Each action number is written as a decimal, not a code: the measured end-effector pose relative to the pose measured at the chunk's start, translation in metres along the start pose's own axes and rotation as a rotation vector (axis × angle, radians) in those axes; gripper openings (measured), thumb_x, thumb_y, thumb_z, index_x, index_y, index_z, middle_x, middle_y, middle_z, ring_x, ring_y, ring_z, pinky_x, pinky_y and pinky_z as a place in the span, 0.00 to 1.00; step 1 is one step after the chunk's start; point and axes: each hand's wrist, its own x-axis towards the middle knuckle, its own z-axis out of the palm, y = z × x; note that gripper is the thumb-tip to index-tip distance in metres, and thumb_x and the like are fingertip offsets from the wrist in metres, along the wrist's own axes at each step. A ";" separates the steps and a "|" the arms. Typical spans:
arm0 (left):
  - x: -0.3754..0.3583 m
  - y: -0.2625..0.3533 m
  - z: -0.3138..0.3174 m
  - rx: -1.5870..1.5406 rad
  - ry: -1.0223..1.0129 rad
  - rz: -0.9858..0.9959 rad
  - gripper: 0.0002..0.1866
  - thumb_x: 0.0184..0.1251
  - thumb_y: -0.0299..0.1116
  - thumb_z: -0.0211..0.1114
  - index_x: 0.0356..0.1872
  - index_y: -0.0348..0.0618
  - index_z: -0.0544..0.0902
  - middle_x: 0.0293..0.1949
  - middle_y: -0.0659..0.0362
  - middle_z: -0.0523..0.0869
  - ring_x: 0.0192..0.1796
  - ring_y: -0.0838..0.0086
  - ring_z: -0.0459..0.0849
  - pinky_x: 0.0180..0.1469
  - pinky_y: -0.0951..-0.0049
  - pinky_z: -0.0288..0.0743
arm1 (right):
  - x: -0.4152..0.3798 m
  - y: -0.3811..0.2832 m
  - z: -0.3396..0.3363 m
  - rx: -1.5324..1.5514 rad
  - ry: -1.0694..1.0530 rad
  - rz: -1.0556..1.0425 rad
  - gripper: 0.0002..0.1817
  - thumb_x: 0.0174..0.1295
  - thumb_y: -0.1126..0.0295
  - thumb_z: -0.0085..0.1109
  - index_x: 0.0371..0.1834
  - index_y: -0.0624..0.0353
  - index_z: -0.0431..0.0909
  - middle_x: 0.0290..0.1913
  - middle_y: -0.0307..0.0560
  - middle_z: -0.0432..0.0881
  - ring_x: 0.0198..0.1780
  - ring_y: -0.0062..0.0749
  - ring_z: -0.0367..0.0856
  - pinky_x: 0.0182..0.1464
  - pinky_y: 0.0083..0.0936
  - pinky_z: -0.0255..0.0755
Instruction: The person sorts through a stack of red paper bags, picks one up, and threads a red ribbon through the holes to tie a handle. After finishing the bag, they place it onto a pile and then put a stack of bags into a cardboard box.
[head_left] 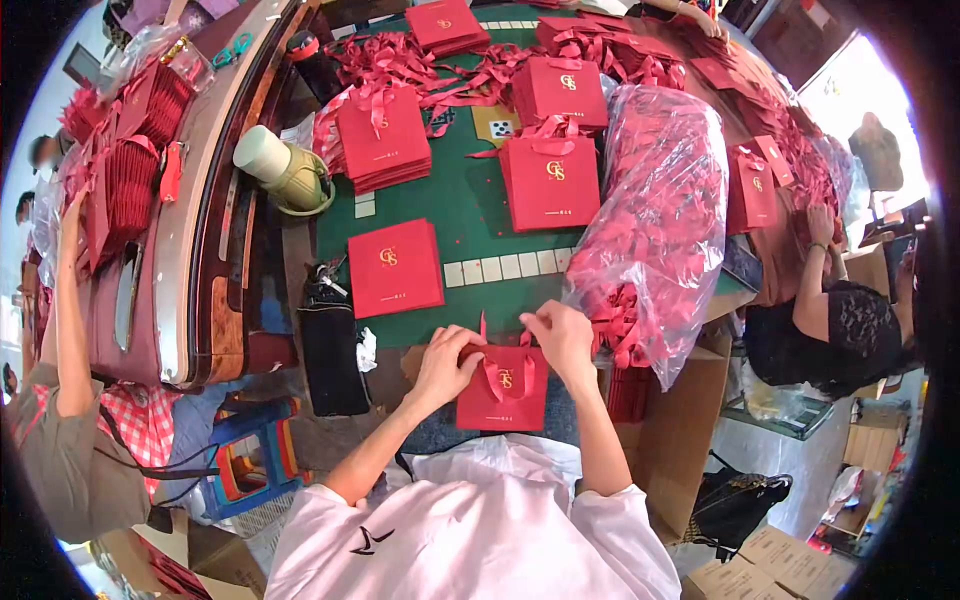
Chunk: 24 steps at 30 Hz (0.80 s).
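Note:
A small red paper gift bag (515, 408) with a gold monogram lies in front of my body at the table's near edge. My left hand (448, 366) is closed at the bag's upper left corner, pinching its ribbon. One ribbon end sticks up beside those fingers. My right hand (563, 338) pinches the red ribbon (527, 337) above the bag's right side. Another ribbon loop hangs down over the bag's front. Just beyond my hands, a stack of flat red bags (395, 268) without visible handles lies on the green table (465, 225).
A clear plastic sack (665, 200) of red ribbons slumps at right. Further back are stacks of ribboned bags (385, 138), a thermos (305, 62) and a pale-lidded jug (285, 170). A black pouch (333, 355) hangs left; a cardboard box (685, 440) stands right. Other people work on both sides.

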 end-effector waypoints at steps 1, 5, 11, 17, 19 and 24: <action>0.001 0.002 0.001 -0.002 -0.002 0.001 0.09 0.59 0.29 0.70 0.39 0.42 0.83 0.37 0.55 0.85 0.43 0.59 0.80 0.46 0.60 0.73 | -0.001 0.005 0.007 0.033 -0.026 -0.008 0.12 0.56 0.61 0.70 0.28 0.58 0.81 0.26 0.52 0.84 0.31 0.51 0.84 0.34 0.43 0.76; 0.011 0.006 0.010 0.043 0.049 -0.110 0.11 0.60 0.31 0.71 0.41 0.40 0.79 0.31 0.56 0.85 0.40 0.58 0.81 0.45 0.59 0.72 | -0.004 0.013 0.029 -0.061 -0.029 -0.052 0.12 0.52 0.66 0.72 0.30 0.57 0.78 0.30 0.51 0.83 0.34 0.52 0.84 0.35 0.44 0.75; 0.027 0.005 0.027 0.248 0.097 -0.157 0.14 0.59 0.34 0.73 0.41 0.42 0.78 0.25 0.57 0.85 0.34 0.58 0.80 0.41 0.57 0.71 | -0.006 0.010 0.025 0.110 0.053 -0.097 0.07 0.57 0.70 0.69 0.31 0.61 0.81 0.29 0.51 0.86 0.32 0.44 0.86 0.35 0.35 0.77; 0.031 0.007 0.033 0.111 0.151 -0.210 0.08 0.57 0.32 0.73 0.33 0.43 0.82 0.23 0.58 0.85 0.30 0.64 0.81 0.37 0.62 0.74 | -0.014 0.001 0.027 0.433 -0.039 0.076 0.10 0.62 0.66 0.67 0.40 0.62 0.84 0.33 0.53 0.88 0.35 0.40 0.88 0.40 0.31 0.79; 0.028 0.010 0.033 -0.003 0.191 -0.234 0.07 0.57 0.31 0.73 0.31 0.42 0.83 0.24 0.59 0.85 0.29 0.67 0.81 0.35 0.64 0.74 | -0.014 -0.001 0.026 0.446 -0.047 0.081 0.11 0.62 0.66 0.67 0.42 0.61 0.85 0.34 0.53 0.88 0.36 0.39 0.89 0.40 0.30 0.79; 0.025 0.017 0.026 -0.042 0.190 -0.150 0.06 0.56 0.30 0.74 0.31 0.42 0.85 0.24 0.59 0.85 0.30 0.68 0.81 0.35 0.67 0.75 | -0.013 0.001 0.029 0.464 -0.084 0.078 0.12 0.63 0.66 0.66 0.44 0.61 0.86 0.36 0.52 0.89 0.37 0.36 0.89 0.41 0.29 0.79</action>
